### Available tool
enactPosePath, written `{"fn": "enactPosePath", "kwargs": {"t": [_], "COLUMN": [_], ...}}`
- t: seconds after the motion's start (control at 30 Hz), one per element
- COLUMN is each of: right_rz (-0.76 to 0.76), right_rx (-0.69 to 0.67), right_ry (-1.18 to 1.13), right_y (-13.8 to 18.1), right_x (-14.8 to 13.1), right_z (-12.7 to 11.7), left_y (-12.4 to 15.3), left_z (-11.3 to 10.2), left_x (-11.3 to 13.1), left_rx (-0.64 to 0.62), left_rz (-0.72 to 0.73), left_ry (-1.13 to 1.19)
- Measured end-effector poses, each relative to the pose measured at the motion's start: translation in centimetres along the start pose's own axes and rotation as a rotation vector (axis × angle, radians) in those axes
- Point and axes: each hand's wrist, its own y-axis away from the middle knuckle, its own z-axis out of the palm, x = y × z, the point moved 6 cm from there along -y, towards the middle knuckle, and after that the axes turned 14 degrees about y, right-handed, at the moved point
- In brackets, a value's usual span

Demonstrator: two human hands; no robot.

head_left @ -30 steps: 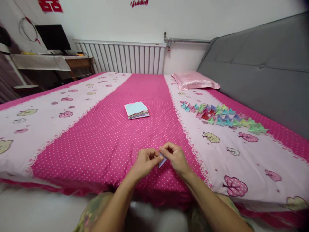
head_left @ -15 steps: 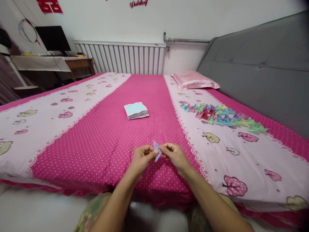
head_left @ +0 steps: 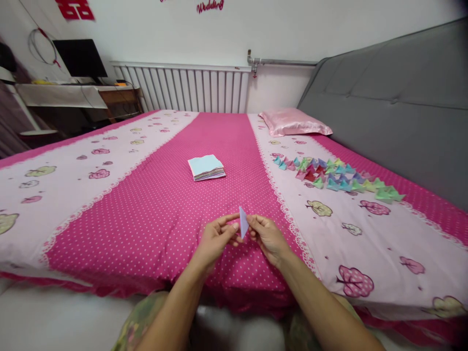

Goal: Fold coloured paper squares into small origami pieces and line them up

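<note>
My left hand (head_left: 215, 238) and my right hand (head_left: 266, 235) meet low over the near part of the pink dotted bedspread (head_left: 153, 219). Between their fingertips stands a small folded piece of pale blue-lilac paper (head_left: 243, 222), upright and pointed at the top. Both hands pinch it, the left from the left side and the right from the right. A stack of square coloured paper sheets (head_left: 206, 167) lies further up the bed, out of reach of either hand. To the right, several small folded paper pieces (head_left: 336, 176) in many colours lie in rows on the light stripe.
A pink satin pillow (head_left: 294, 122) lies at the bed's far right by the grey padded headboard (head_left: 395, 92). A white radiator (head_left: 190, 87) runs along the far wall, and a desk with a dark screen (head_left: 78, 58) stands at the far left.
The folded paper was turned up from pointing down below my fingers to standing upright between them. Both hands rose slightly and my left fingers straightened a little.
</note>
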Motion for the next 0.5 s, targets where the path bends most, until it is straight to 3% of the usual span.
{"fn": "enactPosePath", "kwargs": {"t": [0.5], "right_rz": [-0.022], "right_rx": [-0.115], "right_ry": [0.001], "right_y": [0.22], "right_x": [0.11], "right_z": [0.79], "left_y": [0.18], "left_z": [0.6], "left_x": [-0.04], "left_rx": [-0.066], "left_rz": [-0.011], "left_ry": [0.131]}}
